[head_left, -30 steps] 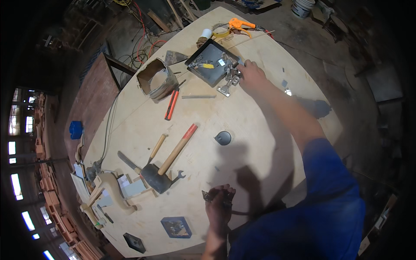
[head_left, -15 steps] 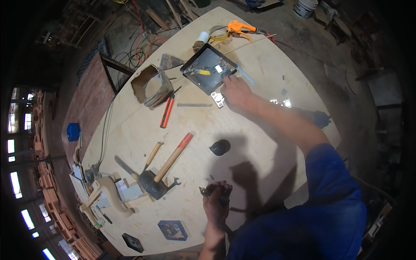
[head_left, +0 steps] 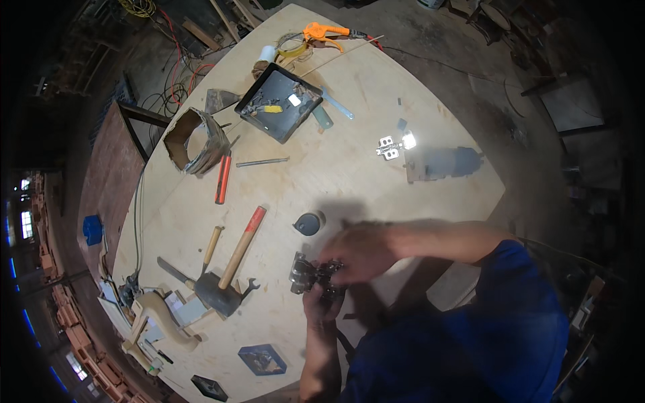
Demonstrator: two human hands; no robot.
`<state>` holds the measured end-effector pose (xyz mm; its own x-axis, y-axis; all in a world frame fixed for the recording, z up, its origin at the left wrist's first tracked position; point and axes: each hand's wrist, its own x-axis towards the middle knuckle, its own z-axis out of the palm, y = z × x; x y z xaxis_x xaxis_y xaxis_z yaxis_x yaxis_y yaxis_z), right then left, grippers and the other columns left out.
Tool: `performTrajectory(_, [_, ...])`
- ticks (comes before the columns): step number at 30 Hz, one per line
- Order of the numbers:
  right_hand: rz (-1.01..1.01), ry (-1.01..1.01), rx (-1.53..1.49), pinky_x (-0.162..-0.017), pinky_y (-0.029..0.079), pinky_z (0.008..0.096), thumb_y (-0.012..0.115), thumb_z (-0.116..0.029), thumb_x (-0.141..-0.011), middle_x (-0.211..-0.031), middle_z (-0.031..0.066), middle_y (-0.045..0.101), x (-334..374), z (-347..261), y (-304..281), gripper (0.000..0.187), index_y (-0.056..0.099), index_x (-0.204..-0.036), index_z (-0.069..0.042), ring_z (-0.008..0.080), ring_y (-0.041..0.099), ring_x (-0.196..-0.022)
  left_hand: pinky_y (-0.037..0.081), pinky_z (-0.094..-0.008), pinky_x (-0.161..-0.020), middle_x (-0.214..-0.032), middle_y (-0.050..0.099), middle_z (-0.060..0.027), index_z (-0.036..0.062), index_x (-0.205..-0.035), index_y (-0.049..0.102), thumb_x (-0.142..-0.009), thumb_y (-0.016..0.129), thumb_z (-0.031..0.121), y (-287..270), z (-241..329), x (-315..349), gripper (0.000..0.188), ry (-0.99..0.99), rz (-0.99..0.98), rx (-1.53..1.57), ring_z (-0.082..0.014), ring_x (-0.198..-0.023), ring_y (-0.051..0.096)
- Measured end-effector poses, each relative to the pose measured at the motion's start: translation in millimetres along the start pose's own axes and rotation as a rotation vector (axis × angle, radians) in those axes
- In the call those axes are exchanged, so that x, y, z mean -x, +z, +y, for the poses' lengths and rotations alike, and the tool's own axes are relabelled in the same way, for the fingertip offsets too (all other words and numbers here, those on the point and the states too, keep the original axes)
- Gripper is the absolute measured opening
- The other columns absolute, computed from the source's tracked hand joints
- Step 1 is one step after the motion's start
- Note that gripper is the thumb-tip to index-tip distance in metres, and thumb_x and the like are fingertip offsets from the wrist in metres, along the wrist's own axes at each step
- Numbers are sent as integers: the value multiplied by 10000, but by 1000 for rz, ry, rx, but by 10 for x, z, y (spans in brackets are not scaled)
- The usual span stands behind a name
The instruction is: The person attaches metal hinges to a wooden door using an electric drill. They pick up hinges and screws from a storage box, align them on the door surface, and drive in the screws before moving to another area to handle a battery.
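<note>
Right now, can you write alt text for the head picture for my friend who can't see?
The person's left hand holds metal pieces over a pale table, with the right hand, blurred, over them. To their left lie a mallet and a wrench; beyond are a black tray and an orange gun-shaped tool.
</note>
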<state>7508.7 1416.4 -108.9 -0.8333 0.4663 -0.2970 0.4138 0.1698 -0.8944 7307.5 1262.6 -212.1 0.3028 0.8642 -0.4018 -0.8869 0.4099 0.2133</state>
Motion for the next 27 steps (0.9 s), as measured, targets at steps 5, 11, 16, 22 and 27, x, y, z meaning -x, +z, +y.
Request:
performTrajectory(5, [524,343,952,-954,516,476,675,-79,-778,-1200,224,607,82,909,-643,432,629,-1199,10,384,552,-1198,488,-587,-1017,-1155,610,-74,124,-1092,634,-897,723,170,191,1,44,219,48,-120,2,-336,-1245,535])
performTrajectory(11, [371,719,962,-934,532,430,638,-11,-795,-1165,177,592,113,1566,-859,278,640,-1074,-20,355,573,-1138,519,-527,-1001,-1080,639,-70,122,-1051,625,-890,730,169,35,94,394,198,118,-118,36,-360,-1224,562])
performTrajectory(16, [561,398,973,-905,529,435,598,9,-818,-1088,147,618,150,1641,-846,246,634,-1052,-56,361,613,-1014,540,-479,-979,-1130,665,-104,98,-1047,629,-884,724,140,-79,192,882,193,143,-64,76,-368,-1174,607])
performTrajectory(22, [955,-92,544,-878,526,350,628,55,-842,-1145,125,632,-142,435,-243,203,600,-1016,-45,250,630,-977,573,-452,-907,-1395,575,-164,62,-1075,664,-860,734,131,-478,284,1565,237,200,-8,125,-347,-1145,639])
performTrajectory(27, [869,-246,-423,-949,501,315,700,-36,-899,-1252,156,649,-516,-971,1710,165,582,-1014,-35,171,619,-1103,533,-477,-958,-1586,369,-132,94,-1391,539,-862,730,195,-768,419,2296,571,239,-43,161,-331,-1310,526])
